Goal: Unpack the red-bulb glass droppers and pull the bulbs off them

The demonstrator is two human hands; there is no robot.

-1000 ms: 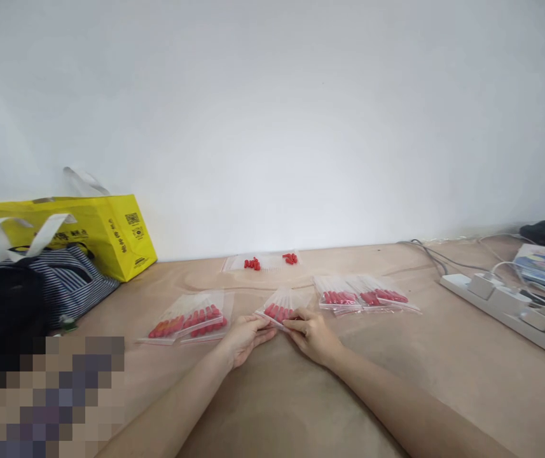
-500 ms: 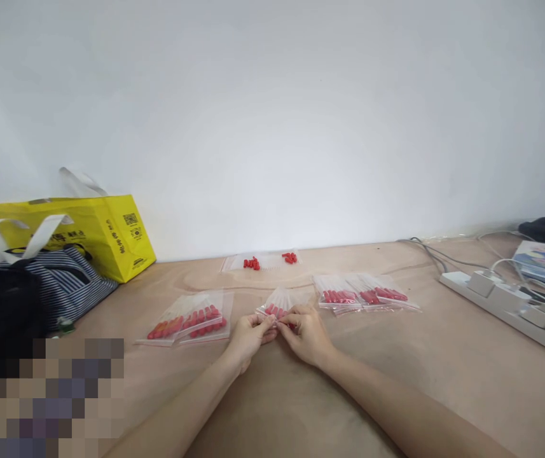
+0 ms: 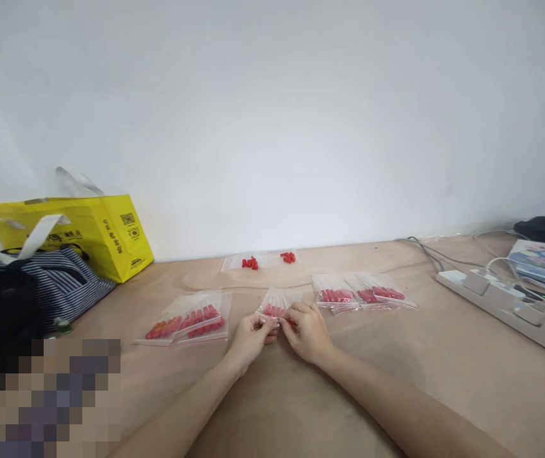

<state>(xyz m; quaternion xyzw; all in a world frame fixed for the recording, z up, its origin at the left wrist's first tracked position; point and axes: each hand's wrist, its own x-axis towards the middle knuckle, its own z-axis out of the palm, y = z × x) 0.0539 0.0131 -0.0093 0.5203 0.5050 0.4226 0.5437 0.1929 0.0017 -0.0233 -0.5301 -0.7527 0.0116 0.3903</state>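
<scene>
Clear plastic bag pinched by left hand and right hand, filled bags on both sides.

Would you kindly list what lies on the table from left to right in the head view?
Yellow bag → left pouches → held pouch → right pouches → power strip.
</scene>
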